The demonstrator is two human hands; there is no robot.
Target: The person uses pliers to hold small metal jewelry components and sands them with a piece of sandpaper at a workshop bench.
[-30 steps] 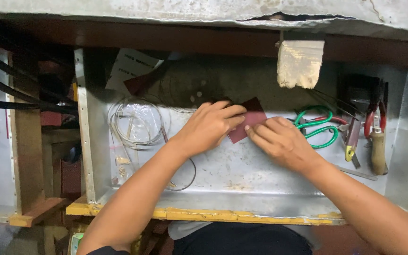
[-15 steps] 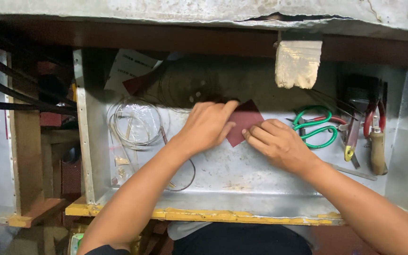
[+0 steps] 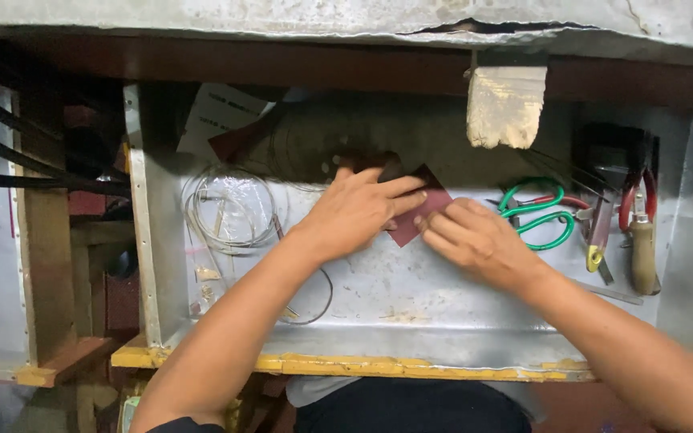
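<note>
Flat maroon sheet, both hands pinching, scuffed metal tray

My left hand and my right hand are both bare, with no gloves, rings or watch. My forearms behind them are uncovered too. Only near my left elbow shows a dark sleeve edge.

Left hand flat, right hand fingertips pressing beside it
</note>
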